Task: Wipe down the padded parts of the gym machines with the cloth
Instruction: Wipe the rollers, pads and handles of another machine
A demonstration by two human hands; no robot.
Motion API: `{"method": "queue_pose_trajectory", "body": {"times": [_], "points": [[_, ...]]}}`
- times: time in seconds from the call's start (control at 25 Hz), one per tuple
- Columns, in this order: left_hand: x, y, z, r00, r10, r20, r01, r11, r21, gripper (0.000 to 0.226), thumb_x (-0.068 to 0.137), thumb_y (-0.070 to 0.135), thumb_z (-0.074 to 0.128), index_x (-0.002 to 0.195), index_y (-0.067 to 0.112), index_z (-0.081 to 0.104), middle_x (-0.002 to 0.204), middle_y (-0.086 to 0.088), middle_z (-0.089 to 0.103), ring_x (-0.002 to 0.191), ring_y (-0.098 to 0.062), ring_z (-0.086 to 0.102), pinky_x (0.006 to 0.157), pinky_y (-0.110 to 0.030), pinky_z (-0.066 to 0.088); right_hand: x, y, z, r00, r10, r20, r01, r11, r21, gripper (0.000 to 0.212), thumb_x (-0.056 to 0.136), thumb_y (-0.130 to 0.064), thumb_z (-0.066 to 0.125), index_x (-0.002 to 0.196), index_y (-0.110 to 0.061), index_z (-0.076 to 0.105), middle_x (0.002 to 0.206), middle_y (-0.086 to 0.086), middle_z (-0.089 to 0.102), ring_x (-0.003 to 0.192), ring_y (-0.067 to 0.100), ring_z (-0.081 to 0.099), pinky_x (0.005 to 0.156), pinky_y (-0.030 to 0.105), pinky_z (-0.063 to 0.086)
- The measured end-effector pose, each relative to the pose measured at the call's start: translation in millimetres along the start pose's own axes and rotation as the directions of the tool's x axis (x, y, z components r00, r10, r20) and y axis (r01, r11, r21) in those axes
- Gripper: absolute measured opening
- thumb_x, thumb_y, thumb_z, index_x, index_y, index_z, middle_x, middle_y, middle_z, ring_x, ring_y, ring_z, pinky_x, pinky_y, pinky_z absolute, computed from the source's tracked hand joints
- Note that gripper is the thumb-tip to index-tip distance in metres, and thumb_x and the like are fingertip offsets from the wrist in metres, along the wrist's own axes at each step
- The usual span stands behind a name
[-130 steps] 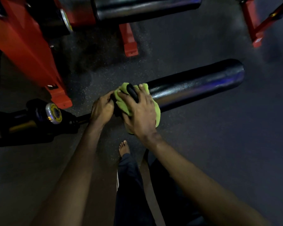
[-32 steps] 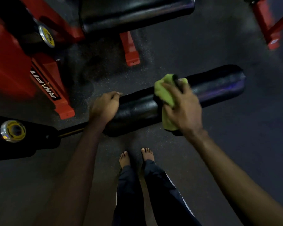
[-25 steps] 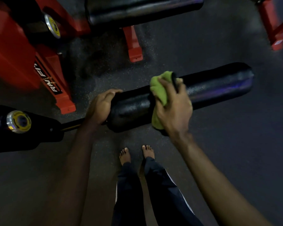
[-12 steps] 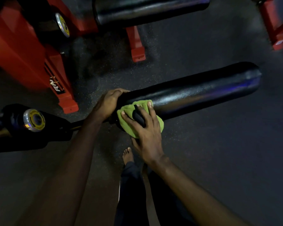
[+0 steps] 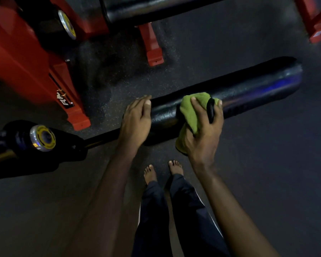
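Gripping green cloth (image 5: 191,112) on black roller pad (image 5: 248,89), right hand (image 5: 202,138) sat mid-pad; left hand (image 5: 135,123) curled over left end; long axis ran up-right past right hand.

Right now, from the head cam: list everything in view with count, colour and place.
lower pad roller: 1, black, centre, slanting up to the right
upper pad roller: 1, black, top edge
cloth: 1, green, draped over lower pad roller
dark object: 1, black, between right-hand fingers; cannot tell what it is
machine frame: 1, red, left
frame foot: 1, red, top centre, on floor
frame part: 1, red, top right
pivot caps: 2, silver and yellow, mid-left and top left
floor: 1, dark, speckled
bare feet: 2, bottom centre
trousers: 1, dark, white stripe
left hand: grips roller's near end
right hand: holds cloth on roller
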State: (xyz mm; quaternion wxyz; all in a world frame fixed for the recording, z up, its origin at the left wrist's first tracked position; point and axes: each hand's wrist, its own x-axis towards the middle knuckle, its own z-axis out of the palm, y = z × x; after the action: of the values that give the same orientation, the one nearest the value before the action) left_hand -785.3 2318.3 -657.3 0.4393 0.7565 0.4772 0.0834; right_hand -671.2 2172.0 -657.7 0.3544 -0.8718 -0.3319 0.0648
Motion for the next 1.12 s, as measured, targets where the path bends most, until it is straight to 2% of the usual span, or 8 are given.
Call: {"method": "queue_pose_trajectory", "body": {"times": [0.24,0.4,0.52,0.6,0.72,0.88,1.0,1.12], "points": [[24.1,-20.8,-8.7,0.987,0.015,0.159,-0.005,0.998,-0.064,0.038,0.110,0.030,0.034,0.133,0.023,0.063,0.136,-0.001,0.059,0.126,-0.017,0.053,0.104,-0.026,0.037,-80.6,-38.1,42.9,0.982,-0.087,0.170,0.086,0.996,0.013,0.087,0.081,-0.009,0.075,0.151,-0.043,0.035,0.164,-0.003,0.006,0.156,0.029,-0.005,0.117,0.054,0.021],[35.4,-25.6,-20.9,0.948,-0.003,0.317,0.058,0.985,-0.162,0.040,0.102,0.044,0.035,0.123,0.034,0.068,0.130,0.005,0.064,0.120,-0.014,0.059,0.107,-0.037,0.044,-84.5,-27.0,38.6,0.945,-0.235,0.225,0.234,0.972,0.034,0.088,0.082,-0.008,0.080,0.150,-0.041,0.036,0.163,-0.002,0.009,0.157,0.025,-0.009,0.116,0.055,0.025],[56.2,-30.2,-19.5,0.917,-0.180,0.356,0.247,0.957,-0.153,0.035,0.089,0.054,0.044,0.093,0.044,0.077,0.111,0.006,0.074,0.109,-0.018,0.067,0.106,-0.038,0.047,-49.6,-19.6,25.3,0.974,-0.206,0.099,0.205,0.979,0.019,0.073,0.087,-0.014,0.074,0.148,-0.036,0.041,0.161,0.001,0.020,0.156,0.034,0.008,0.117,0.048,0.020],[66.6,-30.8,-16.8,0.891,-0.271,0.363,0.352,0.919,-0.178,0.034,0.091,0.047,0.052,0.078,0.030,0.078,0.086,0.007,0.076,0.091,-0.021,0.070,0.098,-0.038,0.050,-31.9,-33.8,24.1,0.995,-0.091,0.050,0.090,0.996,0.018,0.066,0.086,-0.016,0.069,0.146,-0.033,0.048,0.159,0.002,0.027,0.154,0.035,0.014,0.115,0.046,0.023],[72.8,-28.9,-12.4,0.873,-0.305,0.381,0.391,0.905,-0.170,0.039,0.103,0.027,0.050,0.070,0.017,0.068,0.060,0.009,0.070,0.062,-0.012,0.064,0.076,-0.031,0.048,-48.8,-51.9,33.6,0.956,-0.213,0.201,0.230,0.971,-0.066,0.075,0.078,-0.009,0.073,0.146,-0.035,0.053,0.161,0.004,0.030,0.156,0.032,0.010,0.112,0.050,0.028],[68.8,-24.6,-20.5,0.899,-0.327,0.292,0.368,0.925,-0.094,0.034,0.093,0.051,0.054,0.085,0.028,0.078,0.094,0.004,0.075,0.094,-0.022,0.070,0.095,-0.036,0.052,-57.4,-24.6,24.1,0.888,-0.372,0.270,0.400,0.915,-0.056,0.078,0.083,-0.008,0.075,0.148,-0.038,0.045,0.162,0.005,0.026,0.155,0.033,0.010,0.113,0.053,0.027],[32.6,-9.0,-23.4,0.983,-0.148,0.113,0.142,0.988,0.060,0.039,0.104,0.050,0.045,0.112,0.025,0.074,0.105,0.006,0.069,0.100,-0.014,0.062,0.086,-0.031,0.046,-32.1,-0.4,11.2,0.984,-0.177,0.038,0.178,0.984,-0.024,0.075,0.084,-0.009,0.077,0.147,-0.033,0.045,0.158,0.006,0.026,0.153,0.035,0.018,0.116,0.058,0.032],[8.8,-8.6,-9.0,0.992,-0.061,0.113,0.055,0.997,0.055,0.043,0.108,0.042,0.033,0.139,0.024,0.057,0.138,-0.003,0.057,0.128,-0.023,0.050,0.108,-0.035,0.035,-29.1,-10.3,16.8,0.999,-0.027,-0.025,0.027,1.000,-0.004,0.081,0.079,-0.001,0.073,0.147,-0.035,0.044,0.157,0.003,0.024,0.152,0.037,0.017,0.115,0.064,0.031]]}}
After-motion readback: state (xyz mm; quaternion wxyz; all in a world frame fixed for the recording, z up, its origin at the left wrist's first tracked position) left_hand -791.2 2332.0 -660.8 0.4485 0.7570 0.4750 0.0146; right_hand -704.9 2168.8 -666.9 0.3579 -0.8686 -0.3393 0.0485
